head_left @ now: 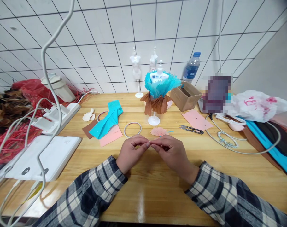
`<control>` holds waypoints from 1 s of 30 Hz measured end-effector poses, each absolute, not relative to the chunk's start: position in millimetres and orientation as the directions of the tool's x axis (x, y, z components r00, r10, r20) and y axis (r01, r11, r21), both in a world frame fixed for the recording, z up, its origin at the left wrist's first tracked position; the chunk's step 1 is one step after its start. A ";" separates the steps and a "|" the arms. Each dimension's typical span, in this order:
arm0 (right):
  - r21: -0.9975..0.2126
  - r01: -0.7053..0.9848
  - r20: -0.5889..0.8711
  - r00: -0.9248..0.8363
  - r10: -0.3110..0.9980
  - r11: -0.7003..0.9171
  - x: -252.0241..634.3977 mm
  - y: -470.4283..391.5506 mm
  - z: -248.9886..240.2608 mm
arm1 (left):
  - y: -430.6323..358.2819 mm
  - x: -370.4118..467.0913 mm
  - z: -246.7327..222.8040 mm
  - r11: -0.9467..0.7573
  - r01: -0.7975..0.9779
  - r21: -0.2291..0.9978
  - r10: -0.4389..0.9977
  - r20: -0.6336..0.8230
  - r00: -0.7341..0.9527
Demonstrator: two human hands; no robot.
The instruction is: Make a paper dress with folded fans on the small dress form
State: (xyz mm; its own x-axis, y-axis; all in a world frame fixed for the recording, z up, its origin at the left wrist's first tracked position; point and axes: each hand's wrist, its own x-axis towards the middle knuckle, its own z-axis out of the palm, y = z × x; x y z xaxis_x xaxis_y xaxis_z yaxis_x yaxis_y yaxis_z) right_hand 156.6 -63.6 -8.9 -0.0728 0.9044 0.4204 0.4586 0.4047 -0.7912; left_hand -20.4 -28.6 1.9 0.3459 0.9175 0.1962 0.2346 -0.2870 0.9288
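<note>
My left hand (133, 152) and my right hand (171, 153) meet fingertip to fingertip above the wooden table (143, 186). Both are pinched closed, and whatever lies between the fingertips is too small to name. Just beyond them rests a pleated pink paper fan (159, 131) with a bit of blue at its side. Behind it stands a small white dress form (154, 120) wearing ruffled turquoise paper (159, 86) and brown pleated paper (149, 105). A silver ring (132, 129) lies past my left hand, and thread snips (192, 129) lie beyond my right.
Turquoise crepe paper (105, 121) and pink sheets (197, 119) lie about. Two bare dress forms (135, 67), a cardboard box (186, 96) and a water bottle (192, 66) stand at the back. White power banks (41, 156) and a hanging cable (44, 60) occupy the left; a bracelet (226, 140) lies right.
</note>
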 end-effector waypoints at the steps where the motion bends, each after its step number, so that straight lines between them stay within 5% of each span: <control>1: -0.777 0.465 0.436 -0.088 0.896 0.424 156.7 -64.3 -9.4 | -28.7 -20.9 2.6 -0.269 0.221 0.937 0.919 0.182 0.349; 12: -0.636 0.587 0.489 -0.197 0.850 0.502 159.3 -65.8 -11.1 | -24.4 -22.8 3.0 -0.268 0.292 0.918 0.898 0.129 0.421; 24: -0.700 0.580 0.414 -0.146 0.898 0.417 160.5 -63.5 -8.5 | -31.4 -17.6 6.9 -0.357 0.449 0.819 0.903 0.179 0.391; 30: -0.861 0.428 0.284 -0.039 0.958 0.273 155.6 -59.5 -5.3 | -32.9 -15.4 8.4 -0.355 0.403 0.844 0.902 0.195 0.386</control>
State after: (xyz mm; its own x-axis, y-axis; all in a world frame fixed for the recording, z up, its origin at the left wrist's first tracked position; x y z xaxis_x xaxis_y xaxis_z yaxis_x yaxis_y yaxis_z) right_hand 155.6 -59.5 -5.3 -0.0395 0.9579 0.2843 0.4281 0.2733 -0.8614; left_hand -15.4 -32.9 8.4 0.3858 0.9018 0.1948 0.4030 -0.3547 0.8437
